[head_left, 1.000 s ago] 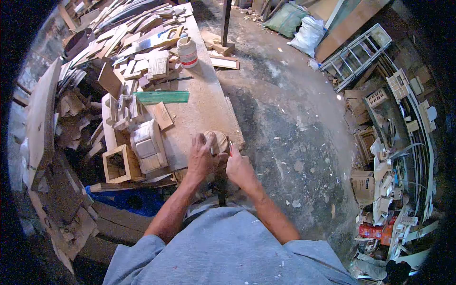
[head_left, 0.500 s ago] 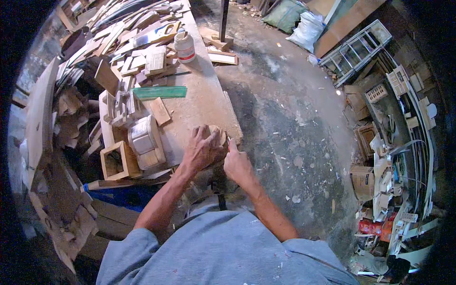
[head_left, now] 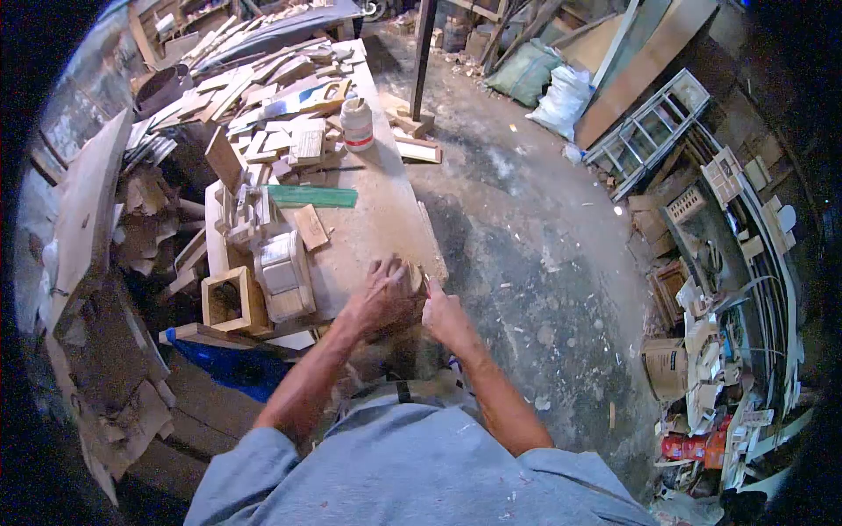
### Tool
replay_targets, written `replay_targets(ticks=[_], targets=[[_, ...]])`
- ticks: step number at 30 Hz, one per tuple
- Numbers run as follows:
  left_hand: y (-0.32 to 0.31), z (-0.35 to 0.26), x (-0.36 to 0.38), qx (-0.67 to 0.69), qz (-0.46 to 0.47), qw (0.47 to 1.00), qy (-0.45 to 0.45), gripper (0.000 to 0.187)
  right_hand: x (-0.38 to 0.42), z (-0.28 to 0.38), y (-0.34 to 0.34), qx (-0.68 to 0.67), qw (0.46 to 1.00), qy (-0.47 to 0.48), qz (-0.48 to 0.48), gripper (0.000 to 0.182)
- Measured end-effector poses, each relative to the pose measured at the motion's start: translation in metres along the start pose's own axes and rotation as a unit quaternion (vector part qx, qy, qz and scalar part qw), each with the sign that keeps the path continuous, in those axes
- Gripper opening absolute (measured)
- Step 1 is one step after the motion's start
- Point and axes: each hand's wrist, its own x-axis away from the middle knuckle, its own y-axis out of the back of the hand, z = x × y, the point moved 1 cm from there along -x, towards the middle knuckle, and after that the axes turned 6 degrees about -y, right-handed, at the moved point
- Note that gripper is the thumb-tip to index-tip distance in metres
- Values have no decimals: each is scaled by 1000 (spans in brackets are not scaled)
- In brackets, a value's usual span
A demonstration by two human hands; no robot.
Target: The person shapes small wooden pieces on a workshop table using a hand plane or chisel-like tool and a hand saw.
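Left fingers [head_left: 387, 270] farther across wood [head_left: 415, 278]

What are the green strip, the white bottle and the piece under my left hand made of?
Green strip: glass or plastic, perhaps; it looks smooth and flat. White bottle: probably plastic, opaque, with a red-banded label. Piece under your left hand: likely bare wood, pale tan and unpainted, though the hand hides much of it.

Pale rounded wooden piece [head_left: 415, 279] pt. hid. by bare L hand [head_left: 386, 294]; slim light-tipped tool [head_left: 428, 283] mostly hid. in bare R hand [head_left: 447, 316], type unclear.
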Motion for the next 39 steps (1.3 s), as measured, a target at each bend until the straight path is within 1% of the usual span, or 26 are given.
replay_targets(ticks=[2, 3, 6, 8, 9, 12, 15, 17, 20, 21, 24, 26, 27, 28, 29, 31, 32, 35, 36, 37, 39], targets=[[-7, 15, 7, 31, 30, 999, -16, 64, -1, -4, -6, -4, 1000, 6, 8, 39], [-1, 16, 3, 46, 46, 998, -25, 63, -2, -3, -5, -7, 1000, 14, 3, 41], [7, 2, 1, 3, 29, 999, 35, 66, 5, -2, -9, -16, 1000, 16, -14, 46], [-6, 2, 2, 20, 25, 998, 61, 69, 11, 2, -12, -13, 999, 9, -37, 48], [-2, -2, 1, 32, 21, 996, 83, 70, 15, 5, -9, -20, 999, 9, -33, 48], [43, -31, -10, 77, 7, 984, 161, 75, 19, 9, -6, -42, 998, 13, -32, 47], [24, -34, -9, 40, -29, 981, 188, 76, 14, 2, -13, -47, 998, 19, -45, 45], [18, -41, -9, 37, -39, 974, 220, 76, 10, 2, -12, -21, 999, 16, -43, 43], [16, -51, -15, 39, -45, 961, 271, 76, 9, 4, -6, -52, 998, 13, -31, 41], [15, -55, -15, 43, -41, 956, 288, 76, 7, 2, -6, -44, 999, 12, -28, 41], [22, -42, -15, 67, 6, 962, 264, 72, 6, 2, -2, -13, 1000, -3, -10, 41], [26, -25, -9, 60, 10, 986, 153, 69, 10, 14, 11, 12, 1000, -22, 1, 40], [25, -15, -8, 56, 11, 994, 96, 67, 7, 13, 12, 6, 1000, -14, -3, 39], [21, -3, -16, -29, 123, 992, -18, 66, 5, 11, 10, 0, 1000, -7, -4, 39], [17, -1, -10, -4, 104, 995, -1, 66, 5, 8, 7, -7, 1000, -2, -4, 38], [31, -8, -9, 47, 67, 996, 31, 65, 0, 3, 2, -5, 1000, 0, -2, 36], [25, -10, -9, 59, 52, 994, 71, 65, -1, 1, -1, -3, 1000, 1, 2, 36], [9, -18, -8, 90, 22, 979, 180, 64, 12, 21, -1, -17, 999, -49, 1, 34], [13, -23, -12, 98, 15, 973, 207, 64, 11, 20, -1, -5, 999, -24, 24, 65], [15, -29, -13, 107, 10, 966, 234, 64, 14, 20, -2, -6, 999, -30, 19, 65], [21, -36, -12, 92, -14, 965, 243, 65, 16, 24, 1, -4, 999, -34, 5, 65]])
